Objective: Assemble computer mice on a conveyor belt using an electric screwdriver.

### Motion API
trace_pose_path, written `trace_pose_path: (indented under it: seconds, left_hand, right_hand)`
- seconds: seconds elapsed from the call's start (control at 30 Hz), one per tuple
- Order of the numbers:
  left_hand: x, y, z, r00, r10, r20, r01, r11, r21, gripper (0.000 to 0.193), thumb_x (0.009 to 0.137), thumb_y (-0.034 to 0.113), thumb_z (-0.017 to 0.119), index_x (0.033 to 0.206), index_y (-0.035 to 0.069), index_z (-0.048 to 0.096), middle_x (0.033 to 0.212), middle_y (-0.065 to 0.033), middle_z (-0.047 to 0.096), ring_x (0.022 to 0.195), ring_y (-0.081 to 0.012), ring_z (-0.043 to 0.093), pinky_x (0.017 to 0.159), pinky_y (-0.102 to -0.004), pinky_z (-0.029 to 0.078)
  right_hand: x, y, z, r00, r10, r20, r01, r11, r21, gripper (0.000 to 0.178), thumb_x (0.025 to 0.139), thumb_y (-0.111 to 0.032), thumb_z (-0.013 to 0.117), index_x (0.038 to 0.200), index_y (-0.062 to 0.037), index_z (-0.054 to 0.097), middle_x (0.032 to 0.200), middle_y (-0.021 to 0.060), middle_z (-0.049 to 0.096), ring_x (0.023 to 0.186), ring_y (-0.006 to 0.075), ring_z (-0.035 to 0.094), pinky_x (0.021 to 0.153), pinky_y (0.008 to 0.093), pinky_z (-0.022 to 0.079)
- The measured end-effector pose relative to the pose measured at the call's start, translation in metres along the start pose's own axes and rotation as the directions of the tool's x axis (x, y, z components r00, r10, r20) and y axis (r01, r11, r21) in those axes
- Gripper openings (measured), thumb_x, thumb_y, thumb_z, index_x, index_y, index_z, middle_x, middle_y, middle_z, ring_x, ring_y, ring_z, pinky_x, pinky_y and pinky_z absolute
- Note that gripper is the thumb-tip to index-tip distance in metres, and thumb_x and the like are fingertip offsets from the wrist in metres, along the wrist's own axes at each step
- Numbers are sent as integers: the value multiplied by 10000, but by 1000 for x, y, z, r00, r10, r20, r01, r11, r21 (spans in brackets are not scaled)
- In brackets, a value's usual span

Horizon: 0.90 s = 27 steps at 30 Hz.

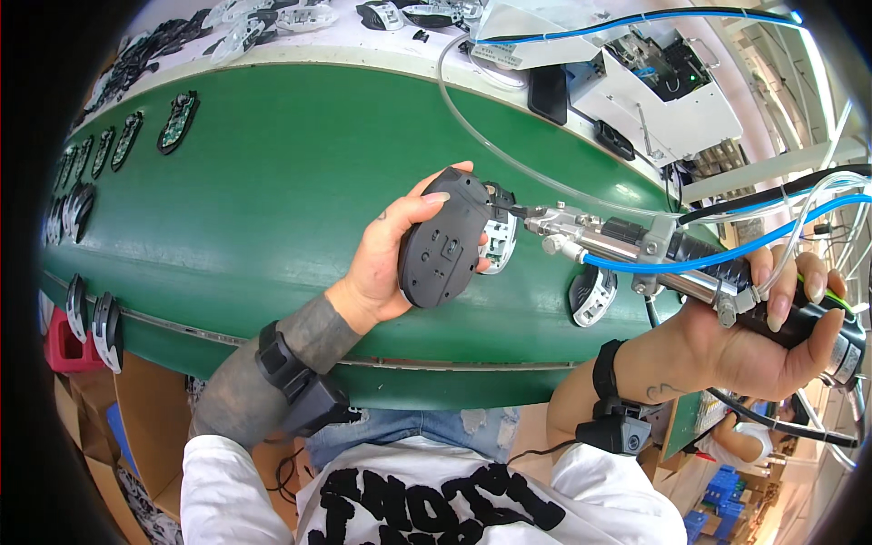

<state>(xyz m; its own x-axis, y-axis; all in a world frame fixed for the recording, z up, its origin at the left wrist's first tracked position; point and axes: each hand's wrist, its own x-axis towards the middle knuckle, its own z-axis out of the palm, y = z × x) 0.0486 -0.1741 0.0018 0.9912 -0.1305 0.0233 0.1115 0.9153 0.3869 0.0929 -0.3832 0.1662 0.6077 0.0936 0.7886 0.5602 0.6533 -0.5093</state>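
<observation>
Bright light sheens the green surface [272,191] — straight edges bowing toward black corners.

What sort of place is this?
Probably an electronics assembly line: exposed circuit boards sit spaced along a green work surface, and the right hand grips a long tool with hoses attached.

We note a black, oval mouse housing [442,254] held tilted at centre, its holed face toward us. Right of it, we note a black-and-silver powered screwdriver [656,240], slanting, its tip at the housing's far right edge; we cannot confirm contact.
</observation>
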Motion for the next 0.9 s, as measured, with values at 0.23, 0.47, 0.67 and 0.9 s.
trace_pose_path:
  seconds: [0.23, 0.47, 0.67, 0.9]
  left_hand:
    - [0, -1, 0, 1000, 6, -4, -6, 1000, 23, 520, 869, 224, 468, 1345, 68, 330, 1181, -144, 478, 871, -238, 586, 770, -436, 529]
    - [1, -3, -3, 1000, 15, 11, -15, 999, 39, 533, 869, 215, 469, 1355, 58, 319, 1173, -152, 466, 880, -238, 591, 762, -408, 540]
    - [-4, -1, 1, 1000, 2, 11, -2, 999, 38, 535, 869, 220, 470, 1357, 54, 325, 1159, -153, 474, 881, -236, 593, 781, -410, 539]
    - [-5, -2, 5, 1000, -17, 23, 16, 999, 41, 538, 865, 233, 477, 1353, 60, 332, 1131, -144, 490, 888, -239, 593, 789, -402, 540]
  right_hand:
    - [0, 1, 14, 992, -25, -124, 10, 993, -121, 175, 802, -193, 572, 903, -71, 498, 771, 16, 514, 544, 66, 490, 549, 243, 381]
    - [0, -3, -1, 1000, -20, -12, 20, 1000, -13, 274, 887, -259, 491, 1045, -40, 535, 884, 64, 539, 577, 117, 470, 557, 294, 350]
    - [-1, 2, 5, 998, -16, -54, 12, 997, -80, 199, 847, -221, 530, 967, -62, 512, 856, 45, 519, 554, 88, 472, 554, 276, 357]
    - [-1, -6, 2, 1000, 13, 8, -13, 1000, 7, 251, 881, -244, 506, 1032, -44, 534, 931, 67, 534, 558, 104, 458, 563, 295, 349]
